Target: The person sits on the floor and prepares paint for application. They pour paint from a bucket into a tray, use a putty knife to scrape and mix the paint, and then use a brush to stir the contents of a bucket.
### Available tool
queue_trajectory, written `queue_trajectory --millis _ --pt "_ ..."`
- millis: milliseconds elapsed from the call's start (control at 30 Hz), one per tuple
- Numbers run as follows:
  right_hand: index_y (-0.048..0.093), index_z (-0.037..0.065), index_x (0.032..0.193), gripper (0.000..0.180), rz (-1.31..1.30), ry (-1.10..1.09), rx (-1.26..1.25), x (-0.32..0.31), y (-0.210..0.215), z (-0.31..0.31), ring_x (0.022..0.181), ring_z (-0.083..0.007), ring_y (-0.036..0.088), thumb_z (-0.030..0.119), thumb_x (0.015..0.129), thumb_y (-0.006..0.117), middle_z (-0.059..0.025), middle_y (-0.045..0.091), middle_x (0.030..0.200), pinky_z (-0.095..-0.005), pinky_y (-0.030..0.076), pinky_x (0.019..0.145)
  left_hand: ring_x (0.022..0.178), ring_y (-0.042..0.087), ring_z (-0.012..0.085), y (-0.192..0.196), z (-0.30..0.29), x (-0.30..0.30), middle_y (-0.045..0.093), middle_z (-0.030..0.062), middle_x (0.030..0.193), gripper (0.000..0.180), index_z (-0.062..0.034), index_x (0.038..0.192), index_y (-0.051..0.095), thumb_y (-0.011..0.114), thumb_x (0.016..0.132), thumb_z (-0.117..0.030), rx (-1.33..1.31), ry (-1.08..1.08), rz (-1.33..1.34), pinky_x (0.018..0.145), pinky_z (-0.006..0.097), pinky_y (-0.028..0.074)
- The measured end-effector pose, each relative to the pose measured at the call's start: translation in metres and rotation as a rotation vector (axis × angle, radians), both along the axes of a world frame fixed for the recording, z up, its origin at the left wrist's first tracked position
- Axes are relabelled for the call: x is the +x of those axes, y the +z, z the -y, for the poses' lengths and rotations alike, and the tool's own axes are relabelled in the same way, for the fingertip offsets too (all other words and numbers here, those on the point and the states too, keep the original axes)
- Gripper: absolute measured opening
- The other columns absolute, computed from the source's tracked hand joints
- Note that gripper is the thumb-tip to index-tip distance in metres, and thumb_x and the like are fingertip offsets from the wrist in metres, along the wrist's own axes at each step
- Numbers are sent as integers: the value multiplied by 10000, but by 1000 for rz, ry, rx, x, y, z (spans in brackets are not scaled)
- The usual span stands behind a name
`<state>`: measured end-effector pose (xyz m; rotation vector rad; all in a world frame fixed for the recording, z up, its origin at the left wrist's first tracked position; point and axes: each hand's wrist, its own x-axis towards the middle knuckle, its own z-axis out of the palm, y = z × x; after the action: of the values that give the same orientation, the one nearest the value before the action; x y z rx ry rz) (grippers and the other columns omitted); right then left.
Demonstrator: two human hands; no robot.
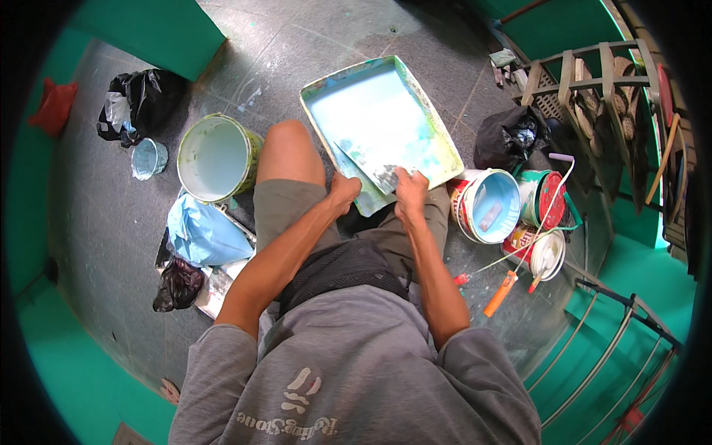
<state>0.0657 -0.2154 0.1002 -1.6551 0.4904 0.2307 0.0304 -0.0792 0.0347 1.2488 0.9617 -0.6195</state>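
Observation:
A shallow rectangular paint tray (423, 99), coated with pale blue paint and greenish smears, tilts across my lap and knees. My left hand (345, 193) is closed on its near left edge. At the tray's near side my right hand (411, 193) is closed on the corner of a thin flat paint-smeared sheet (368, 163), which lies over the tray's inside. Its exact kind is hard to tell, since glare whitens the middle of the tray. The fingertips under the edges are hidden.
Left of my knee stand a large paint bucket (215, 159), a small tub (149, 159) and a blue plastic bag (206, 231). On the right are an open paint pail (495, 205), smaller cans, an orange-handled paint roller (500, 294), a black bag (512, 137) and a shoe rack (593, 81).

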Motion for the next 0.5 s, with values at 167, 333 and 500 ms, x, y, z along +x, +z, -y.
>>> queue_trajectory --millis 167,333,500 --pt "529 -56 801 116 -66 35 12 30 -9 -30 679 -116 533 38 795 596 -63 575 755 -279 429 594 1054 478 293 -8 -5 0 363 249 1292 717 77 1370 115 428 735 -41 -47 -80 58 742 362 436" --pt "564 -67 819 97 221 -100 116 28 10 17 722 -125 563 21 789 591 -87 611 814 -258 445 666 723 453 223 27 3 2 450 161 956 507 67 1143 367 458 646 19 78 47 33 521 322 333" --pt "578 -98 810 145 138 -156 -32 24 22 49 684 -110 520 43 779 597 -78 602 765 -269 424 616 524 428 185 14 2 -1 501 106 741 418 73 1013 504 474 597 38 98 114 37 389 313 269"
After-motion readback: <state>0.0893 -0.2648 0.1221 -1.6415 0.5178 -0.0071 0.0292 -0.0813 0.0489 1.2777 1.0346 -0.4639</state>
